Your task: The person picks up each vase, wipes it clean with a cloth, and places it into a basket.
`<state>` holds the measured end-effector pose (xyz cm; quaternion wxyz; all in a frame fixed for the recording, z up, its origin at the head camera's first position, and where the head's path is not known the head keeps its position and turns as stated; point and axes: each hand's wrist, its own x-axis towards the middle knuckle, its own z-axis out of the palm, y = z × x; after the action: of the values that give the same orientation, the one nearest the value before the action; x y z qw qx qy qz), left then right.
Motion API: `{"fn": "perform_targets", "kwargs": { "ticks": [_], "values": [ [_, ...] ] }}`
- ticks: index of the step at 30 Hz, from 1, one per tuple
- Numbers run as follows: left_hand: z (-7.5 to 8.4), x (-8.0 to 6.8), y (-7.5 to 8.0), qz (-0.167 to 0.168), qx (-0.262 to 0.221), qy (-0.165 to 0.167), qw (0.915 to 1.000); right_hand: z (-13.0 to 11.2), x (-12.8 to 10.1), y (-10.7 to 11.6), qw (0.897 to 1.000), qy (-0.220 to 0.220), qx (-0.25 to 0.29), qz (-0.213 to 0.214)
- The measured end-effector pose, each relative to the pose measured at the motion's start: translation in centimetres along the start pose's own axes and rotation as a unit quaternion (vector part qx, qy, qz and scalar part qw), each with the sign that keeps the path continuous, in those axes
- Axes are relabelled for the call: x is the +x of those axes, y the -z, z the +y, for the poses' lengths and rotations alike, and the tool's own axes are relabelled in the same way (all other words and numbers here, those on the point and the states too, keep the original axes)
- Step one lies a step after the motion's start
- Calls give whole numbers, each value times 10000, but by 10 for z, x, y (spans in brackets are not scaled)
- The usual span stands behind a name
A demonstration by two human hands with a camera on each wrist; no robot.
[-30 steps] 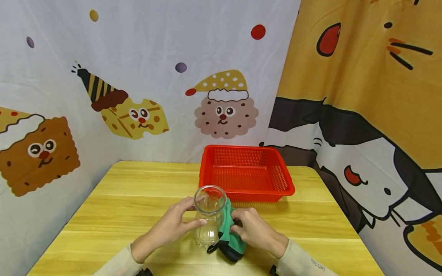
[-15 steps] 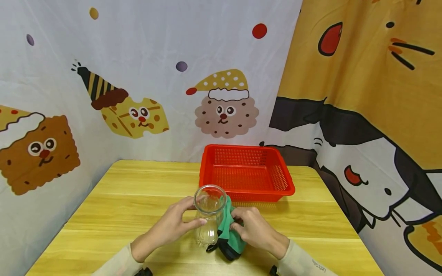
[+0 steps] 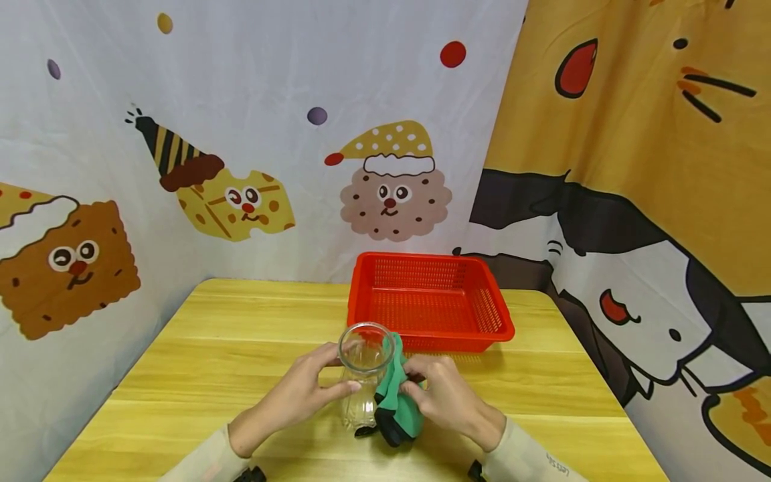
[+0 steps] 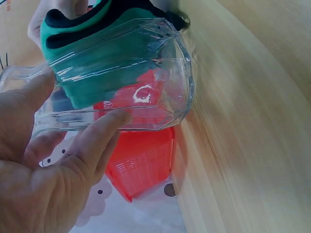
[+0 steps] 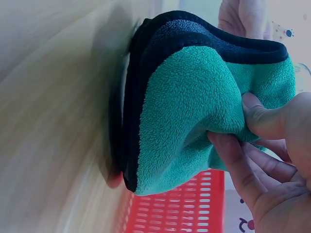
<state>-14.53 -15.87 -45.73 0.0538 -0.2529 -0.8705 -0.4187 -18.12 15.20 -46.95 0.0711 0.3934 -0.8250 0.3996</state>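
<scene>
Tabletop: glass jar (image 3: 363,381) in left hand (image 3: 298,395), cloth (image 3: 394,395) in right hand (image 3: 448,402).

The left hand (image 4: 43,165) grips a clear glass jar (image 4: 121,77) — its base on the wooden table (image 4: 252,121). A green cloth (image 4: 92,53) presses against the jar's far side; a red basket (image 4: 141,160) lies beyond.

cloth (image 3: 397,405) green w/ black edge | glass jar (image 3: 363,381) clear | basket (image 3: 429,301) red
</scene>
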Motion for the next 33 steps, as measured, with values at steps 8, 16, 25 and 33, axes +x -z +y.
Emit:
{"fn": "perform_targets", "kwargs": {
  "ticks": [8,16,25,33],
  "values": [
    [-1,1,-1,-33,-33,36,10000,-5,6,3,9989,345,-76,294],
    [-1,1,0,-31,-100,-28,9999,-8,11,6,9957,671,-79,633],
    [0,2,1,-49,-133,35,9999,-9,12,9,9916,899,-72,925],
    [1,2,1,-58,-98,8,9999,-10,11,12,9906,942,12,995]
  ]
}}
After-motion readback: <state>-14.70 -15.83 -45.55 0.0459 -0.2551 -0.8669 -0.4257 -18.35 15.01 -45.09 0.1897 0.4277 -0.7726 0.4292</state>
